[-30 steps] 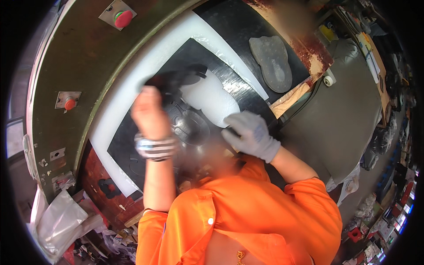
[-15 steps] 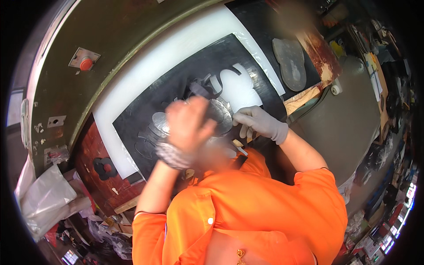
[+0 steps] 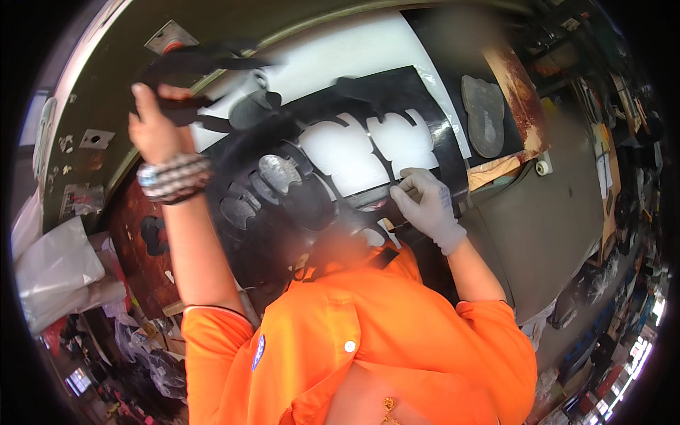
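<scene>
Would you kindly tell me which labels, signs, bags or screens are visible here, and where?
Small plate with red button: top left on the olive machine, square, pale grey.
Round badge: on the orange shirt, blue.
Plastic bag: far left, crumpled, white.
Paper sheets: right, pale, blurred.
No screens visible.

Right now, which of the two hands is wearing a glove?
The right hand, low at the edge of the black sheet, wears a pale glove. The left hand is bare, with banded bracelets at its wrist, lifting a cut black strip.
</scene>
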{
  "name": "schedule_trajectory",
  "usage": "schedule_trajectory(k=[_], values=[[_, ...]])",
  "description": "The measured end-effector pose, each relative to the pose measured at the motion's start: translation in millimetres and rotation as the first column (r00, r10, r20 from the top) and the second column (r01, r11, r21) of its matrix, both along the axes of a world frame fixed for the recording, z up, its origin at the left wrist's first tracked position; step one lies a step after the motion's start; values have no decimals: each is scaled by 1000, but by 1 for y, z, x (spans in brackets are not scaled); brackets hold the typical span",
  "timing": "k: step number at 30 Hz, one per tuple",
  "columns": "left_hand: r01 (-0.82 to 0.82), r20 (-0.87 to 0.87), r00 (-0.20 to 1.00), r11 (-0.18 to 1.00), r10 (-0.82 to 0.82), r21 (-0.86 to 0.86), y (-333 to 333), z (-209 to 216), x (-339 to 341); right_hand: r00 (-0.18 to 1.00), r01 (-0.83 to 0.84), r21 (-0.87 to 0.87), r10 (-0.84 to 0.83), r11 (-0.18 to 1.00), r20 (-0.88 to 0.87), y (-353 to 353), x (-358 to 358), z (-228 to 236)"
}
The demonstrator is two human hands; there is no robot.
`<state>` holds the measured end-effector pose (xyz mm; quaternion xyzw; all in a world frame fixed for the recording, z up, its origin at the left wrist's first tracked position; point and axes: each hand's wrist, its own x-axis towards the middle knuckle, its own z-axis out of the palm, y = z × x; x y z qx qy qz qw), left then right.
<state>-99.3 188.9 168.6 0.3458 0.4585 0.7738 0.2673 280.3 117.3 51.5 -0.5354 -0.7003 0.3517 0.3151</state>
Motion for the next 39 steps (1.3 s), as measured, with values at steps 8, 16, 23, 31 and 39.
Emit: schedule_trajectory(k=[8,16,23,31,39], values=[[-271,-238,932,961,274,48,-14,47,-55,887,-428,-465,458,775,-54,-8,-48,15],[-607,-241,757,790,608,87,-17,79,-136,903,-429,-795,203,428,-378,29,-52,-13],[-568,-530,696,823,483,5,-48,89,-146,777,-622,-699,170,354,-606,27,-52,-21],[234,-932,284,959,-225,-160,-148,-112,64,472,-872,-466,4,147,-882,42,-61,-54],[-14,-775,583,951,-244,-310,-161,-132,87,653,-721,-601,48,344,-756,24,-66,-35]])
